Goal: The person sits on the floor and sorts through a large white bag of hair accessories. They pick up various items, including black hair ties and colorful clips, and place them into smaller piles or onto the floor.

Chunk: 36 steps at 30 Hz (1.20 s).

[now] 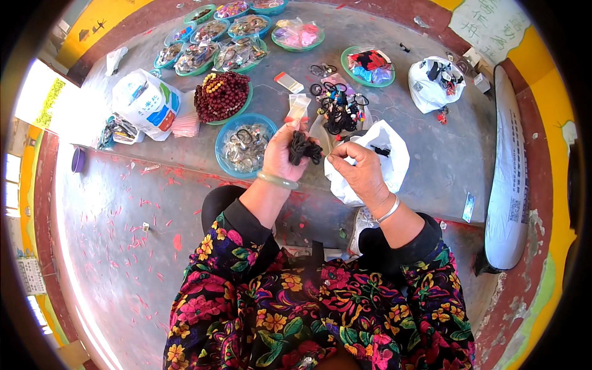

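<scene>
My left hand (pixel 285 151) is closed around a bunch of black hair ties (pixel 303 148), which sticks out past the fingers toward the right. Close by on the right, my right hand (pixel 357 166) has its thumb and forefinger pinched together; whatever is between them, if anything, is too small to make out. Below and behind that hand stands an open white plastic bag (pixel 394 161) with something black inside. Just beyond both hands lies a pile of black hair ties with coloured beads (pixel 343 111). A blue basket of small packaged items (pixel 246 147) sits left of my left hand.
Dark red beads (pixel 223 98) fill a green basket at the left, beside a printed white sack (pixel 145 102). Several baskets of bagged trinkets (pixel 239 54) stand farther back. Another white bag (pixel 425 92) is at the right, near a long wrapped roll (pixel 507 179). The raised platform's edge (pixel 185 171) runs before me.
</scene>
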Each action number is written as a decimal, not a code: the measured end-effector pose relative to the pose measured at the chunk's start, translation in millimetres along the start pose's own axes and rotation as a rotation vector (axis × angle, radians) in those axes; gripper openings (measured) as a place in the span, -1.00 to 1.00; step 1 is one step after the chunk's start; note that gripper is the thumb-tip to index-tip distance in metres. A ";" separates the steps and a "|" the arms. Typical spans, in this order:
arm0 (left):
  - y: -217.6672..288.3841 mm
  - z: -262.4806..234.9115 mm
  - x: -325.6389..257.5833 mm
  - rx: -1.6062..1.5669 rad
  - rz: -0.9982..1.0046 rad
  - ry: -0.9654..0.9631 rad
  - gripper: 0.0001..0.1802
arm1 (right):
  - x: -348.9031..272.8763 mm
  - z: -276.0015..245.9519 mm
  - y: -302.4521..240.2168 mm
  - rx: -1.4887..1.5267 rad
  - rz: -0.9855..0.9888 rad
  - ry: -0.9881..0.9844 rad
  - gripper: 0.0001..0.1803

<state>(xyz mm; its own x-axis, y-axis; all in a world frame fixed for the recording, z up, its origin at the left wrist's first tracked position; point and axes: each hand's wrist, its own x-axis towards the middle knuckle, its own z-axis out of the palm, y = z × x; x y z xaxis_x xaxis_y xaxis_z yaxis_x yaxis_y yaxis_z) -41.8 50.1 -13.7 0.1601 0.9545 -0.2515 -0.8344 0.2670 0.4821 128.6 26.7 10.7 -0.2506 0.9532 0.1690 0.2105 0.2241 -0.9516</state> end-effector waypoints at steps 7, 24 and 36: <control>4.2 -11.0 5.6 -0.092 0.042 0.050 -0.83 | -10.5 -0.7 10.1 -0.030 -0.065 -0.200 -0.90; 1.2 7.5 -12.4 -0.209 -0.097 -0.388 -0.77 | -2.5 11.9 -10.9 0.089 -0.126 -0.033 -0.69; 0.4 -4.0 -0.4 -0.230 -0.038 -0.239 -0.80 | 6.1 -1.7 -11.9 -0.514 -0.638 0.038 -0.83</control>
<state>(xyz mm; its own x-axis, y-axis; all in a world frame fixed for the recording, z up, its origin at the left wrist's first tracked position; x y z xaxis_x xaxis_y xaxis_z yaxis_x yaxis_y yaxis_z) -44.4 49.3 -16.8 0.2897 0.9559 -0.0489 -0.9183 0.2920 0.2674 126.2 30.2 23.5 -0.4382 0.6154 0.6551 0.4473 0.7815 -0.4350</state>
